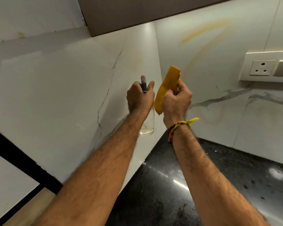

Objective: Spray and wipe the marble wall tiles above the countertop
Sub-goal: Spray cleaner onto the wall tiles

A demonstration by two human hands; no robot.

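My left hand point(140, 97) grips the neck of a clear spray bottle point(147, 123); its grey trigger head with a red nozzle point(143, 83) points at the corner of the walls. My right hand point(176, 99) holds a folded yellow ribbed cloth point(167, 86) upright, just right of the bottle. White marble wall tiles point(219, 46) with grey veins rise above the black countertop point(170, 185). Yellowish smears point(201, 31) streak the right-hand tile above the cloth.
A white socket plate point(262, 67) is mounted on the right wall. A dark brown cabinet underside point(137, 12) hangs overhead. At left, a black frame edge point(20, 162) and a wooden floor point(28, 209) lie below the left wall.
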